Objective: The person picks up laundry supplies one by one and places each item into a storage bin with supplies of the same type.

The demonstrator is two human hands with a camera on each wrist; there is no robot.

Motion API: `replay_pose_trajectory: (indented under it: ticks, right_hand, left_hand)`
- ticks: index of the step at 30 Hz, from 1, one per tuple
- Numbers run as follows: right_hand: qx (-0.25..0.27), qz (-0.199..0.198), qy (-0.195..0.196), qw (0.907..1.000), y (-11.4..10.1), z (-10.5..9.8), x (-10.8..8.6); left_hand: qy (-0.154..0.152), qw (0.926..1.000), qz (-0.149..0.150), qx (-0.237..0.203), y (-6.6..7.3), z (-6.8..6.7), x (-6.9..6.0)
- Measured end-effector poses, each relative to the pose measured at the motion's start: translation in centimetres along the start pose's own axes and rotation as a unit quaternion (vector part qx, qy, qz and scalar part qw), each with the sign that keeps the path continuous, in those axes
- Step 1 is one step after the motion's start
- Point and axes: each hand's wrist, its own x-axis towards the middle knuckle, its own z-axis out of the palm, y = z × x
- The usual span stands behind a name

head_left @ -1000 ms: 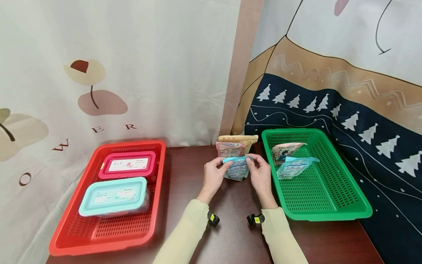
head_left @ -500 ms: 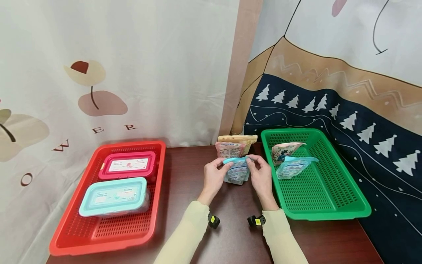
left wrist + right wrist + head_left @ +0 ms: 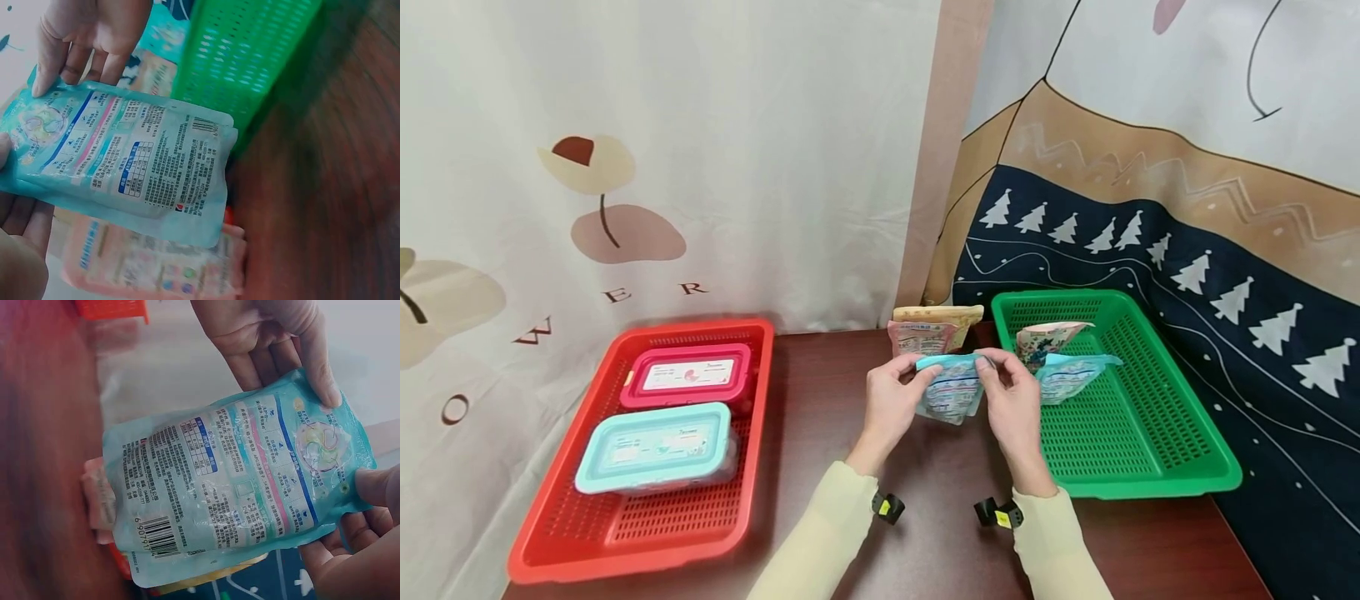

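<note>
A light blue printed pouch [image 3: 951,390] is held up by its top edge between both hands. My left hand [image 3: 891,400] pinches its left top corner and my right hand [image 3: 1011,406] pinches the right one. Its back, with small print and a barcode, shows in the left wrist view on the pouch [image 3: 150,159] and in the right wrist view on the pouch [image 3: 231,481]. Behind it on the table stand a pink pouch [image 3: 917,337] and a yellowish pouch [image 3: 958,315].
On the right, a green basket [image 3: 1150,487] holds a patterned pouch [image 3: 1045,340] and another blue pouch [image 3: 1071,377]. The red basket [image 3: 741,500] at left contains a pink-lidded box [image 3: 688,375] and a teal-lidded box [image 3: 655,446]. Curtains hang behind the table.
Both hands have moved a little to the right with the blue pouch, and it hangs slightly higher. The right hand now overlaps the green basket's left edge. The camera view has shifted slightly.
</note>
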Motion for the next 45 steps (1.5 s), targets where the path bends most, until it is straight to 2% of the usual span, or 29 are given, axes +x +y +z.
replay_pose_trajectory:
  ticks: [5, 10, 15, 25, 36, 40, 45]
  right_hand:
    - [0.004, -0.009, 0.003, 0.9999, -1.3, -1.0, -0.4]
    - [0.01, -0.02, 0.006, 0.9997, -2.4, -1.9, -0.7]
    - [0.015, -0.034, 0.021, 0.9991, -3.3, -2.8, -0.6]
    - [0.057, -0.06, 0.055, 0.9951, -4.7, -4.7, -0.6]
    - [0.145, -0.096, 0.081, 0.9814, -6.0, -7.6, -0.6]
    - [0.153, -0.106, 0.087, 0.9787, -6.2, -8.7, -0.5]
    - [0.138, -0.093, 0.101, 0.9809, -6.1, -10.1, -0.4]
  left_hand:
    - [-0.013, 0.9994, 0.031, -0.003, 1.5, 0.3, -0.2]
    - [-0.022, 0.9985, 0.048, -0.017, 2.6, 0.7, -0.5]
    - [-0.033, 0.9976, 0.053, -0.03, 3.8, 1.3, -0.8]
    - [-0.059, 0.9945, 0.069, -0.052, 6.1, 3.1, -1.3]
    - [-0.108, 0.9867, 0.099, -0.071, 7.7, 5.5, -1.9]
    - [-0.125, 0.9836, 0.109, -0.071, 8.2, 6.5, -2.0]
    - [-0.141, 0.9811, 0.122, -0.051, 8.3, 7.7, -2.1]
